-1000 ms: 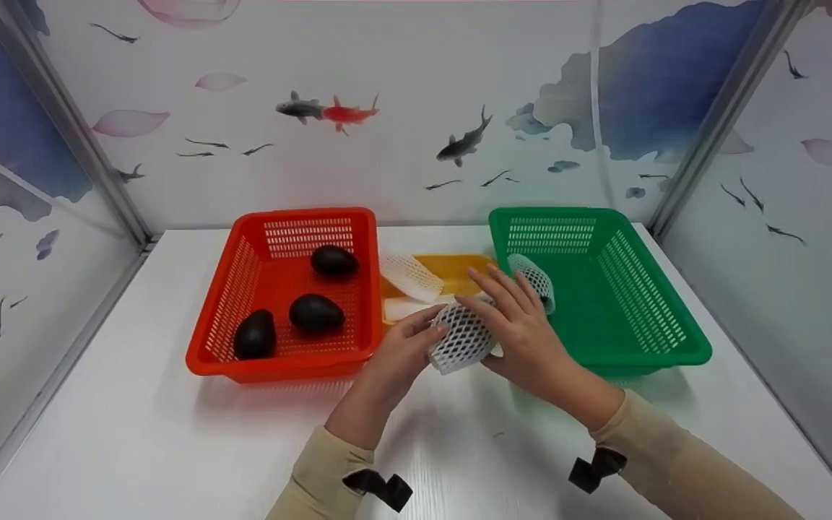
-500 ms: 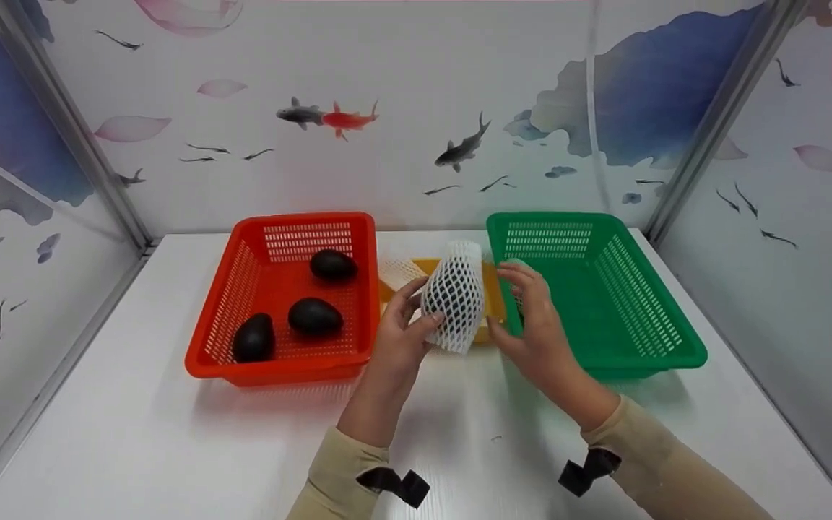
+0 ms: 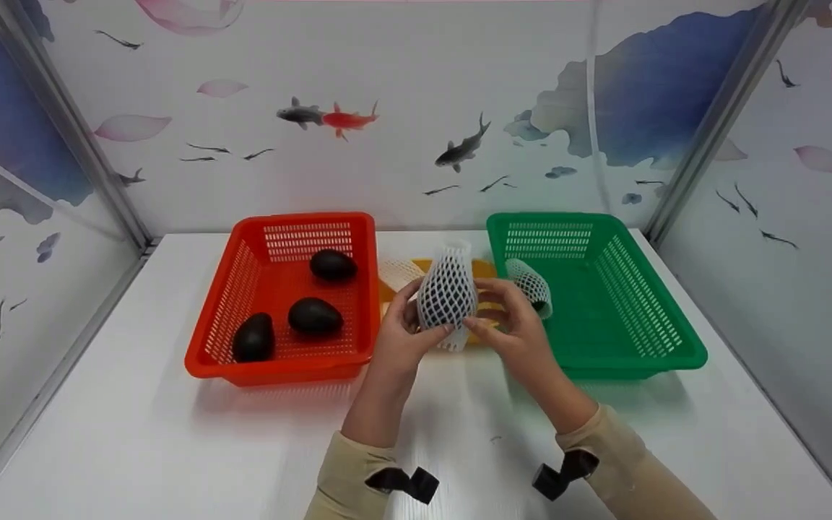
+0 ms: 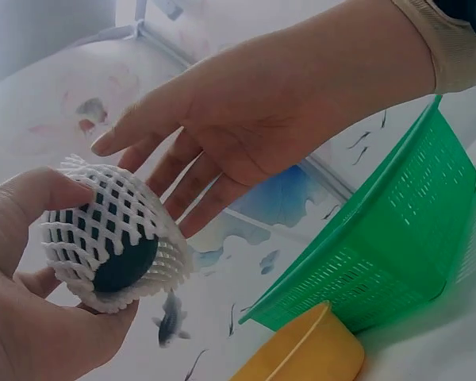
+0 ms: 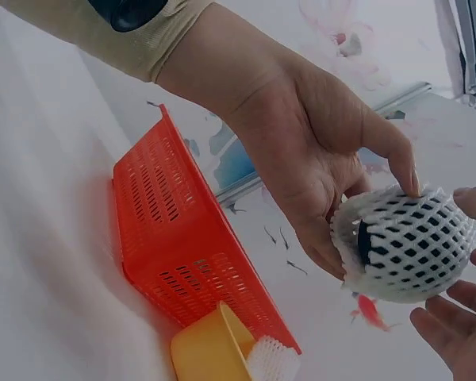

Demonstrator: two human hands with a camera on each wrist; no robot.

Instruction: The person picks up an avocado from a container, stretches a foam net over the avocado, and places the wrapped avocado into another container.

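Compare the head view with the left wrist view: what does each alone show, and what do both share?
Head view only: the red basket, three dark egg-shaped items inside it, loose white netting at the yellow container, another net at the green basket.

Left wrist view only: the palm of the right hand, and the bare dark end of the held netted item.

Both: left hand, right hand, held netted item, green basket, yellow container.
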